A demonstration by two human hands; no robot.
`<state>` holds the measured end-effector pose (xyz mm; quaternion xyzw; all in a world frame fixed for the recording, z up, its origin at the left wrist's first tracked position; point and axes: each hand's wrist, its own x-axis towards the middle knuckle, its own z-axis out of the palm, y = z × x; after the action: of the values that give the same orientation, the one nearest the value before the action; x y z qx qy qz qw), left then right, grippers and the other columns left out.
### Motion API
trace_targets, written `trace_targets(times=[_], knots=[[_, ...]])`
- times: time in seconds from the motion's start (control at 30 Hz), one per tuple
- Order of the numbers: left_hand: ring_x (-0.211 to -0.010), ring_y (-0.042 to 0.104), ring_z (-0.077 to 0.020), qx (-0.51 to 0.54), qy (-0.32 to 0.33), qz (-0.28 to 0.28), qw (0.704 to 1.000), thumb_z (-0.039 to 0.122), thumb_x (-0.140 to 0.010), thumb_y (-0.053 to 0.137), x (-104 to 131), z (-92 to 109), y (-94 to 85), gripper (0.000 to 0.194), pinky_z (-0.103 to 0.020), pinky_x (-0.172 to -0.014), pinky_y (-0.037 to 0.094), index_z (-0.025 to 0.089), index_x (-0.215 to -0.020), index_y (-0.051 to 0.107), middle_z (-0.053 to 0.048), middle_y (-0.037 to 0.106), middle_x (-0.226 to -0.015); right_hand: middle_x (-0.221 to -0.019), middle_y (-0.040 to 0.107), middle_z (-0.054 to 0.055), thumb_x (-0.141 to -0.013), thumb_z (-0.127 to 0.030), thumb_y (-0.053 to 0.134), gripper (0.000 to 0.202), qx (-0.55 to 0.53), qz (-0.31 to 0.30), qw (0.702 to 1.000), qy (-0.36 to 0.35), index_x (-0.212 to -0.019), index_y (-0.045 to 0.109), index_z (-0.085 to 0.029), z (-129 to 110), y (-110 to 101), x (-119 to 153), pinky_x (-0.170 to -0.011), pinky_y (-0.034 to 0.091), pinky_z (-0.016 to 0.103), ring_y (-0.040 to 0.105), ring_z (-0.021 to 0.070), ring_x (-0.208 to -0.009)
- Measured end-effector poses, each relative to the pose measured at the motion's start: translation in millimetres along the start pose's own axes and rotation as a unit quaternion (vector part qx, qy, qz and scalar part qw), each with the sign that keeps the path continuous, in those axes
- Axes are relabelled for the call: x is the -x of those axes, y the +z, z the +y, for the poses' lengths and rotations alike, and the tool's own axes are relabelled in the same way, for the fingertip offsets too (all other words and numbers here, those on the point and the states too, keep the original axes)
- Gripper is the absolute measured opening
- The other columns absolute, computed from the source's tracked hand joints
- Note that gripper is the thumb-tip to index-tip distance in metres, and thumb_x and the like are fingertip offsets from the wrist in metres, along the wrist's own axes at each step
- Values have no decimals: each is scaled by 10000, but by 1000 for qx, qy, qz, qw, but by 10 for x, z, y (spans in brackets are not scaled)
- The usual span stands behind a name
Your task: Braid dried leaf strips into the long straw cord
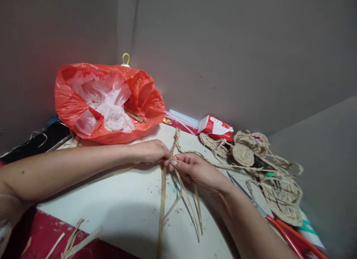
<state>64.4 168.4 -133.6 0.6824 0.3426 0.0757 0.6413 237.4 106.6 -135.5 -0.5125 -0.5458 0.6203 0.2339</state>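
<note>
- Two plain grey walls [237, 47] meet in a corner behind the work area.
- A white bench [117, 199] stands in that corner, its top speckled with small flecks.
- A red surface [41, 233] shows at the bench's near edge.
- Soft, even light; a red glow tints the left wall.

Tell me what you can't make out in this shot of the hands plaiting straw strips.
Head view only:
- Red bag: contents hidden by white plastic inside.
- Yellow loop: its body is behind the bag.
- Straw strips: the grip point is covered by the left hand and right hand.
- Scissors: red handles run off the bottom edge.
- Red box: print too small to read.
</note>
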Motion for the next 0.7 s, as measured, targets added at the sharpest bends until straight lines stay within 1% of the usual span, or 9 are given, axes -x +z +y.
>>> trace_targets(times=[0.03, 0.1, 0.2, 0.3, 0.4, 0.5, 0.57, 0.63, 0.7], knots=[[-319, 226, -61, 0, -3, -7, 1000, 285, -725, 466, -2, -7, -2, 197, -224, -341, 149, 165, -585, 532, 70, 318, -403, -435, 301, -97, -798, -481, 581, 340, 26, 4, 1000, -2, -745, 591, -145, -1, 3, 0, -387, 134, 221, 198, 57, -384], [-323, 212, -58, 7, -6, -21, 1000, 314, -732, 496, 2, -16, -1, 206, -220, -338, 143, 165, -593, 529, 77, 302, -407, -476, 349, -77, -813, -454, 554, 322, 77, 16, 997, -14, -755, 601, -140, -4, 11, 3, -410, 172, 219, 237, 63, -416], [-334, 201, -56, 28, -6, -30, 999, 338, -734, 547, 19, -17, 17, 216, -216, -345, 140, 165, -605, 528, 87, 287, -405, -546, 402, -49, -816, -422, 533, 304, 147, 41, 988, -36, -714, 589, -141, -4, 12, 11, -459, 227, 218, 286, 77, -486], [-350, 203, -54, 25, -3, -5, 1000, 309, -744, 539, 29, -26, 42, 205, -212, -366, 144, 164, -602, 511, 88, 293, -406, -543, 333, -60, -814, -433, 520, 318, 190, 49, 980, -30, -651, 527, -160, -7, -10, 30, -458, 223, 218, 256, 81, -497], [-415, 276, -50, -26, 32, 36, 998, 234, -746, 504, 27, -45, 57, 182, -191, -422, 209, 149, -585, 502, 72, 370, -463, -540, 356, -56, -804, -437, 517, 310, 207, 62, 976, -14, -651, 519, -168, -35, -27, 59, -454, 252, 222, 300, 88, -489], [-478, 311, -56, -84, 69, 51, 993, 222, -753, 495, 25, -53, 62, 217, -185, -467, 243, 147, -551, 464, 68, 378, -500, -503, 391, -54, -784, -440, 534, 299, 173, 71, 982, 12, -664, 547, -167, -84, 0, 88, -435, 262, 223, 329, 89, -452], [-480, 298, -59, -102, 83, 57, 990, 240, -764, 492, 25, -54, 65, 235, -188, -464, 237, 151, -549, 459, 73, 357, -493, -453, 330, -78, -763, -458, 556, 308, 93, 57, 994, 30, -653, 543, -170, -117, 54, 101, -400, 210, 215, 260, 73, -404], [-473, 307, -60, -90, 89, 67, 990, 252, -772, 489, 24, -61, 74, 234, -188, -459, 241, 148, -562, 490, 71, 385, -490, -431, 269, -98, -758, -476, 555, 323, 11, 56, 998, 39, -645, 536, -174, -142, 134, 106, -384, 149, 214, 183, 64, -385], [-477, 364, -62, -46, 88, 65, 993, 246, -773, 483, 25, -78, 94, 225, -184, -472, 277, 139, -581, 531, 53, 472, -512, -428, 257, -99, -776, -474, 523, 325, -10, 80, 996, 37, -657, 549, -172, -150, 226, 102, -385, 127, 218, 165, 68, -385]])
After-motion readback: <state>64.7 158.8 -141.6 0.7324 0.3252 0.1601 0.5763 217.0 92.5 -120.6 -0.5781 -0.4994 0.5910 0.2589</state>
